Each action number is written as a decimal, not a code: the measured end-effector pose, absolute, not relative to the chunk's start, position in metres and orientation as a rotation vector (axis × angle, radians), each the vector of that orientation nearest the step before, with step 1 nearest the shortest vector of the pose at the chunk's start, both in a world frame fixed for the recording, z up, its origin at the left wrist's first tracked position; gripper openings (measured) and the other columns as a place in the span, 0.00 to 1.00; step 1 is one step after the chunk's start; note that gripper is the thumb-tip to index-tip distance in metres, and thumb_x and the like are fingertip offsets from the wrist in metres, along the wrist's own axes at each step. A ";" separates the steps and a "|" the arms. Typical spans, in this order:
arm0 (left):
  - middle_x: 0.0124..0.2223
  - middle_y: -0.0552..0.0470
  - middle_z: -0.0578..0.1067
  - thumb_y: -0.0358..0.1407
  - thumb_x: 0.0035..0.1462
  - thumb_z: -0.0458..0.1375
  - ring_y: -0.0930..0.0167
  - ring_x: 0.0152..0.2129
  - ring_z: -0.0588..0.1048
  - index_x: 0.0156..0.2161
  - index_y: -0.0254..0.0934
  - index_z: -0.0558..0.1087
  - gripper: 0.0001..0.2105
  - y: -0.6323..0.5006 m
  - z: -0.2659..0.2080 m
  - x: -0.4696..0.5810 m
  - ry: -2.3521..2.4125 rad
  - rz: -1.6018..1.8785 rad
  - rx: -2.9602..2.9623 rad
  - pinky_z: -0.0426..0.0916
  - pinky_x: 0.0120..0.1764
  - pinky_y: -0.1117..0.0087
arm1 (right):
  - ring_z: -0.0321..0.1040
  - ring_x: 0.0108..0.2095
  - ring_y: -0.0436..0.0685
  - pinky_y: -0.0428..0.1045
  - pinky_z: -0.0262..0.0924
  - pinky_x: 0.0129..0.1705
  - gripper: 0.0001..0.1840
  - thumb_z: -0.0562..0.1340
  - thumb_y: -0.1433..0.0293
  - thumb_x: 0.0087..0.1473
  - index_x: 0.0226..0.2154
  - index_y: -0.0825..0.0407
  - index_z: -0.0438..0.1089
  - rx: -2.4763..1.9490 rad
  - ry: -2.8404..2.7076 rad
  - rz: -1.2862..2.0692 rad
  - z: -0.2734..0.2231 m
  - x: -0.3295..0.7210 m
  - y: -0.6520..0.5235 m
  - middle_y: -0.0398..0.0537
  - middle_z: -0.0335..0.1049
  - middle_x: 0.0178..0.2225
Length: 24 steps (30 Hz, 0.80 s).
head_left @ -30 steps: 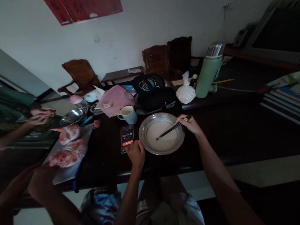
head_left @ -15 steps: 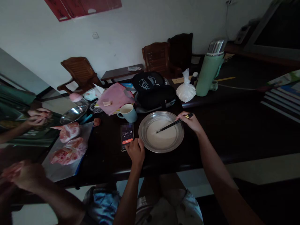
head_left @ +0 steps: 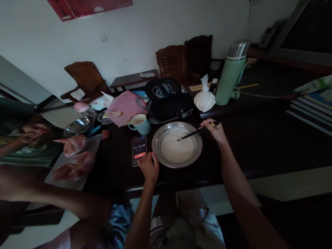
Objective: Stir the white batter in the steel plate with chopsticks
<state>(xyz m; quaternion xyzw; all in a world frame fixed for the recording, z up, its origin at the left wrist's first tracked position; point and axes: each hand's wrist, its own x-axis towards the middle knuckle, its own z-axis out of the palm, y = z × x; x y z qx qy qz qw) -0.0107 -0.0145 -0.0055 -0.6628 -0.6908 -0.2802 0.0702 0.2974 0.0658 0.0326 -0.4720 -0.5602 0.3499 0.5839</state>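
Note:
My right hand (head_left: 214, 130) grips a pair of dark chopsticks (head_left: 193, 134) with gold bands near the top. Their tips dip into a whitish liquid (head_left: 178, 148) in a wide metal bowl (head_left: 197, 154). My left hand (head_left: 149, 166) lies on the table at the bowl's left rim, thumb apart from the loosely bent fingers; whether the thumb touches the rim is hard to see. Its fingertips reach the lower edge of a phone (head_left: 139, 148) showing a running timer. Behind the phone stands a light blue mug (head_left: 140, 123).
Raw meat pieces (head_left: 75, 146) lie on a sheet (head_left: 62, 183) at left, with another person's hands (head_left: 35, 133) beyond and someone's arm (head_left: 64, 197) nearer. Further back are a metal basin (head_left: 80, 126), black bag (head_left: 168, 102), tied bag of white powder (head_left: 204, 99) and green flask (head_left: 230, 79).
My right hand has shifted slightly right, and the chopstick tips have moved right and up in the liquid. My left hand stays put. The nearby person's arm has swung forward at left.

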 end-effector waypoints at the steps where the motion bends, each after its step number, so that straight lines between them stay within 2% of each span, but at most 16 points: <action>1: 0.25 0.50 0.69 0.36 0.62 0.42 0.67 0.27 0.67 0.25 0.38 0.64 0.16 -0.014 -0.006 -0.011 -2.075 -0.847 -1.990 0.52 0.35 0.66 | 0.72 0.25 0.55 0.50 0.64 0.33 0.17 0.62 0.53 0.51 0.26 0.49 0.73 -1.105 -1.286 0.809 0.033 0.300 0.065 0.43 0.74 0.21; 4: 0.25 0.50 0.69 0.36 0.62 0.42 0.68 0.27 0.67 0.25 0.38 0.63 0.16 -0.014 -0.007 -0.011 -2.069 -0.857 -1.984 0.52 0.35 0.66 | 0.72 0.25 0.56 0.51 0.64 0.33 0.17 0.62 0.53 0.52 0.26 0.49 0.73 -1.068 -1.363 0.892 0.034 0.296 0.063 0.44 0.74 0.20; 9: 0.26 0.50 0.70 0.36 0.63 0.41 0.67 0.27 0.67 0.25 0.38 0.64 0.16 -0.014 -0.007 -0.011 -2.078 -0.840 -1.989 0.52 0.36 0.66 | 0.74 0.33 0.57 0.52 0.65 0.40 0.18 0.61 0.53 0.52 0.29 0.49 0.74 -1.039 -1.484 0.908 0.032 0.285 0.066 0.46 0.77 0.28; 13: 0.26 0.50 0.69 0.36 0.63 0.41 0.67 0.28 0.67 0.25 0.38 0.63 0.16 -0.015 -0.007 -0.011 -2.091 -0.833 -1.997 0.52 0.36 0.66 | 0.72 0.26 0.56 0.51 0.64 0.34 0.17 0.61 0.52 0.52 0.29 0.49 0.73 -1.140 -1.286 0.741 0.033 0.300 0.066 0.44 0.75 0.23; 16: 0.26 0.50 0.69 0.36 0.62 0.41 0.67 0.28 0.67 0.25 0.38 0.64 0.16 -0.015 -0.007 -0.011 -2.092 -0.836 -1.990 0.52 0.36 0.66 | 0.71 0.23 0.56 0.51 0.64 0.32 0.17 0.61 0.52 0.52 0.27 0.49 0.72 -1.122 -1.295 0.812 0.034 0.300 0.063 0.43 0.72 0.19; 20: 0.26 0.50 0.69 0.35 0.62 0.42 0.67 0.28 0.67 0.25 0.38 0.64 0.16 -0.014 -0.007 -0.011 -2.089 -0.845 -1.993 0.52 0.36 0.66 | 0.74 0.28 0.57 0.52 0.65 0.37 0.18 0.61 0.52 0.52 0.28 0.49 0.74 -1.036 -1.462 0.970 0.033 0.285 0.062 0.44 0.76 0.24; 24: 0.25 0.49 0.70 0.35 0.62 0.42 0.67 0.28 0.68 0.25 0.38 0.63 0.16 -0.015 -0.006 -0.011 -2.086 -0.852 -1.994 0.52 0.36 0.66 | 0.74 0.31 0.57 0.51 0.64 0.38 0.16 0.61 0.53 0.52 0.29 0.49 0.74 -1.065 -1.407 0.822 0.033 0.290 0.065 0.45 0.76 0.26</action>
